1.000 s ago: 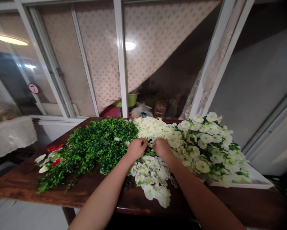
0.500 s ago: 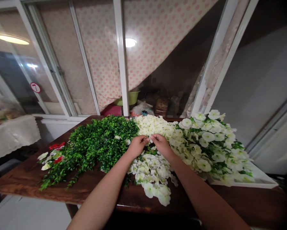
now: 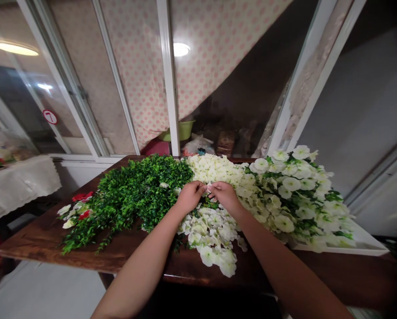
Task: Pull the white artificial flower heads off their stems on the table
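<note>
Above the middle of the table, my left hand (image 3: 190,196) and my right hand (image 3: 225,195) meet with fingertips pinched together. Between them is a small piece of a white artificial flower (image 3: 209,187), mostly covered by the fingers. Just below the hands lies a bunch of white artificial flowers (image 3: 214,232), spilling toward the table's front edge. Behind the fingers is a pile of loose cream-white blossoms (image 3: 218,168). To the left of my left hand spreads a thick heap of green artificial leaves (image 3: 141,190).
A large bunch of white flowers (image 3: 301,186) on the right rests partly over a white tray (image 3: 367,243). Red and white flowers (image 3: 77,208) lie at the left of the dark wooden table (image 3: 95,261). Windows with a dotted curtain (image 3: 205,66) stand behind.
Both hands stay together in nearly the same spot, and the right fingers have curled in slightly more around the small white piece. The view has shifted a little.
</note>
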The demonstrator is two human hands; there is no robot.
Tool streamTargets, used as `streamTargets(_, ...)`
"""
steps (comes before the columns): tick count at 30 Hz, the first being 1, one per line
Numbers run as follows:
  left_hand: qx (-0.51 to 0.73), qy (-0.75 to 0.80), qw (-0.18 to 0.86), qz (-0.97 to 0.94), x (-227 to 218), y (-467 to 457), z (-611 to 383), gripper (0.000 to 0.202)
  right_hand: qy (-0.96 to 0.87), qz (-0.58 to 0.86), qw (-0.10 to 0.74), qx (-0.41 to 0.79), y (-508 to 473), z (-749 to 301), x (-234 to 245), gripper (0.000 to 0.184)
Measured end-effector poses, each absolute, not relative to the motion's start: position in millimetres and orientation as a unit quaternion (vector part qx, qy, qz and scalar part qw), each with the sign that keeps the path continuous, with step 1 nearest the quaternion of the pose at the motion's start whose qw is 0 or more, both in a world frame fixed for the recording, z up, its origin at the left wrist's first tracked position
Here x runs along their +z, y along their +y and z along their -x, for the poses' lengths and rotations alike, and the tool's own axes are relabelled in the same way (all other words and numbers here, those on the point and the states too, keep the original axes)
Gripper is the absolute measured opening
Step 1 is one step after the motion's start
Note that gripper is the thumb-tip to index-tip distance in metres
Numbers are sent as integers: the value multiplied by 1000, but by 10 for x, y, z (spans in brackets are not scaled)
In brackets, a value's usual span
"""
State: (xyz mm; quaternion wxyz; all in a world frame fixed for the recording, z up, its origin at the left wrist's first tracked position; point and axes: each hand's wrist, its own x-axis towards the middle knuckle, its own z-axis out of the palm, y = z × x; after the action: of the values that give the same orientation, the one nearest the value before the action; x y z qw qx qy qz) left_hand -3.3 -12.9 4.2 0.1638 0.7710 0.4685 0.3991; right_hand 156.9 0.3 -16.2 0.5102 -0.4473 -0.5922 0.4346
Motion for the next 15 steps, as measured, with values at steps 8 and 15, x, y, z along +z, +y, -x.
streamTargets(8,122,579,88,-801,367,-209,332,33,-569,464,534,420,99,-1646,-205,29)
streamTargets(15,10,562,109,-820,354,-264,300,43,-580,469,526,409,73,-1607,-222,30)
